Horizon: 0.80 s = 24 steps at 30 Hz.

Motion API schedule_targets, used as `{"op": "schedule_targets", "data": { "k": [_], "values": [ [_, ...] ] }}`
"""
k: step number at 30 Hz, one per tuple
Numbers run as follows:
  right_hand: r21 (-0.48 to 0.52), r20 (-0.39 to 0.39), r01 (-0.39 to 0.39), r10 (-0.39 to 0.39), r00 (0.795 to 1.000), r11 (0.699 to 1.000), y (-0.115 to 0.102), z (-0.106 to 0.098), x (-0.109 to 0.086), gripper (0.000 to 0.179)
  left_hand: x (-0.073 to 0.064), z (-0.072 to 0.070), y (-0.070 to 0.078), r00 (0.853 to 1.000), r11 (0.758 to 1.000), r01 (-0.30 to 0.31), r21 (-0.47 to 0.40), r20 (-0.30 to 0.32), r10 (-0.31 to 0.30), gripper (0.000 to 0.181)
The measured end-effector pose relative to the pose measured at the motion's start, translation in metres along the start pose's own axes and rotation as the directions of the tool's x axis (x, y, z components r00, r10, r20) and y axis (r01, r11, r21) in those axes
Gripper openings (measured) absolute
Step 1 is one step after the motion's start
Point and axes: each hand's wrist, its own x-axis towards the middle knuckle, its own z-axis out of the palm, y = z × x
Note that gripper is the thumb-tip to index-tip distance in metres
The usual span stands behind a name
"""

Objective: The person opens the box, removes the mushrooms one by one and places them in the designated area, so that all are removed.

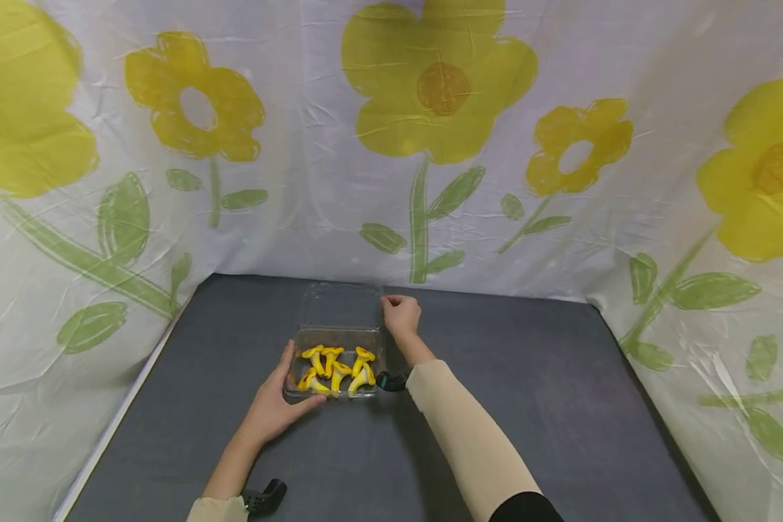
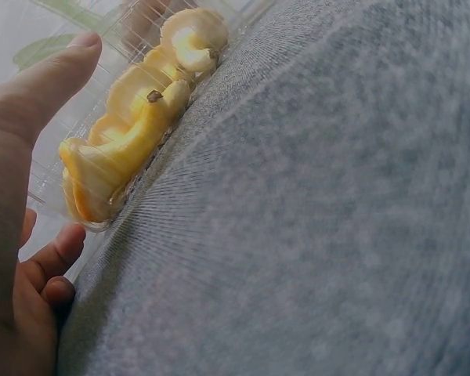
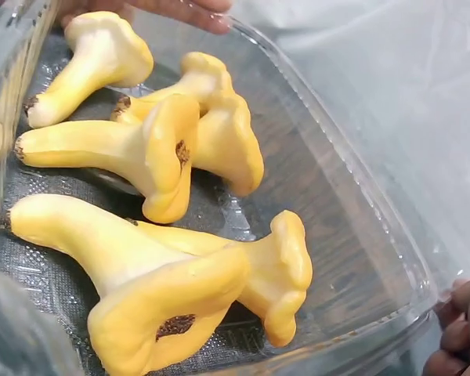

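A clear plastic container (image 1: 339,331) sits on the dark table with its clear lid (image 1: 342,301) folded back on the far side. Several yellow mushrooms (image 3: 164,305), trumpet-shaped with pale stems, lie inside it. My left hand (image 1: 275,402) holds the near left corner, thumb along the front wall and fingers at the left side; in the left wrist view the thumb (image 2: 59,74) lies against the clear wall. At the lid's right edge, my right hand (image 1: 402,317) pinches the plastic between thumb and curled fingers. The lid's exact outline is hard to see.
The dark grey table (image 1: 528,406) extends to both sides of the container. A white curtain (image 1: 287,181) printed with yellow flowers hangs behind and along both sides. Each wrist wears a black strap (image 1: 264,498).
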Motion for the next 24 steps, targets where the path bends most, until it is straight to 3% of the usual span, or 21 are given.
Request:
{"op": "schedule_targets", "data": {
  "k": [6, 13, 19, 24],
  "values": [
    [-0.067, 0.037, -0.079, 0.082, 0.996, 0.995, 0.009, 0.002, 0.003, 0.021, 0.001, 0.001, 0.000, 1.000, 1.000, 0.003, 0.011, 0.002, -0.003, 0.124],
    [-0.055, 0.070, -0.125, 0.129, 0.989, 0.991, 0.005, -0.004, 0.001, 0.030, 0.001, 0.000, 0.000, 1.000, 1.000, 0.004, 0.007, 0.007, -0.004, 0.124],
    [-0.073, 0.089, -0.086, 0.092, 0.992, 0.994, -0.002, -0.016, -0.001, 0.033, 0.001, 0.001, 0.000, 1.000, 1.000, 0.001, 0.008, 0.004, -0.001, 0.124],
    [-0.068, 0.099, -0.003, 0.010, 0.995, 0.998, -0.002, -0.026, -0.004, 0.034, 0.001, 0.000, 0.000, 1.000, 1.000, 0.000, 0.012, 0.006, 0.000, 0.124]
  ]
}}
